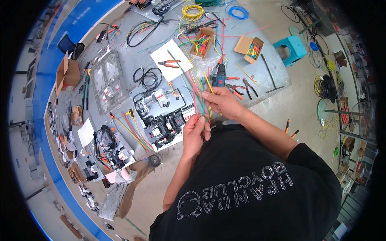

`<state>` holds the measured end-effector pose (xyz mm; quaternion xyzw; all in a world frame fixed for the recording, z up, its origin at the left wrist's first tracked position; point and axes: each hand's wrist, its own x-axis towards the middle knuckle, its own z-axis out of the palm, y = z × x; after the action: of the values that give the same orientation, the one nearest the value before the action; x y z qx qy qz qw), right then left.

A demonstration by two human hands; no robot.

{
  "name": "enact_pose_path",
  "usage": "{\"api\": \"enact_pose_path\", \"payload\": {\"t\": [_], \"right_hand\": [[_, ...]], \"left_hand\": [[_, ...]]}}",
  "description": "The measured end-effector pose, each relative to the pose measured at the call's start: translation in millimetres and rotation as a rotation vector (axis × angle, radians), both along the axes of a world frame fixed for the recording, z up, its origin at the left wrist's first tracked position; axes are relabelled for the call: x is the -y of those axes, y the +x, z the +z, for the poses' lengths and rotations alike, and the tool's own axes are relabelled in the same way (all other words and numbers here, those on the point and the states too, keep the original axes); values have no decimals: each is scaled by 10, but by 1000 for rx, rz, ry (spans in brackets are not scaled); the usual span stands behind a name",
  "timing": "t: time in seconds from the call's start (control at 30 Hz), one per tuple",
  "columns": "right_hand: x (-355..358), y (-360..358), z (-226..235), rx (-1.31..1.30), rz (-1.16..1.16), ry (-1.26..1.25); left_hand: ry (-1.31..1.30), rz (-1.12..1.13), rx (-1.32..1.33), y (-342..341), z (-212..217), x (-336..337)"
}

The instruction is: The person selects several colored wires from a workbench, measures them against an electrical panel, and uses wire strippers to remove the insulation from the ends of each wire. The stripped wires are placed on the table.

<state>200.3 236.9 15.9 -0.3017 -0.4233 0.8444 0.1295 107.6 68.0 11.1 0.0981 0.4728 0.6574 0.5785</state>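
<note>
Holding a loose bunch of thin wires at the near edge of the desk (267, 48), the person in the head view has both bare hands on the strands. The left hand (195, 132) is lower and farther left; its fingers are closed on the lower stretch, with a green wire (203, 105) and a red wire (194, 100) rising out of the grip. The right hand (223, 101) sits above it and to the right, its thumb and fingertips brought together on the yellow wire (208, 82); whether they also catch the green strand cannot be told at this size.

The bunch's long axis runs nearly straight up the view, and the strands spread slightly toward their upper ends. From the right fingers the bunch lies to the left, so that hand meets it from the side, across its length. From the left fingers it extends upward, so that hand lines up more nearly with it. The right hand is nearer the upper ends.

Just left of the bunch lies a panel (181, 102) fitted with switches. Beyond the right hand stands a drill (220, 75), with pliers (249, 89) on the desk to its right.
</note>
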Motion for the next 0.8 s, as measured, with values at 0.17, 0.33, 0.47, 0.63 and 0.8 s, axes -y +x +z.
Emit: {"api": "enact_pose_path", "payload": {"t": [0.17,0.33,0.47,0.63,0.8], "right_hand": [[266,-111,-196,7,96,98],[446,-103,-457,116,42,-55],[585,-26,-758,199,62,-92],[624,-93,-1076,176,60,-61],[417,-321,-1357,113,78,-18]], "left_hand": [[-28,-9,225,-148,-52,178],[-104,-77,385,-322,-358,414],[-241,-172,405,-387,-590,525],[-361,-263,291,-557,-808,529],[-419,-249,181,-767,-1077,367]]}}
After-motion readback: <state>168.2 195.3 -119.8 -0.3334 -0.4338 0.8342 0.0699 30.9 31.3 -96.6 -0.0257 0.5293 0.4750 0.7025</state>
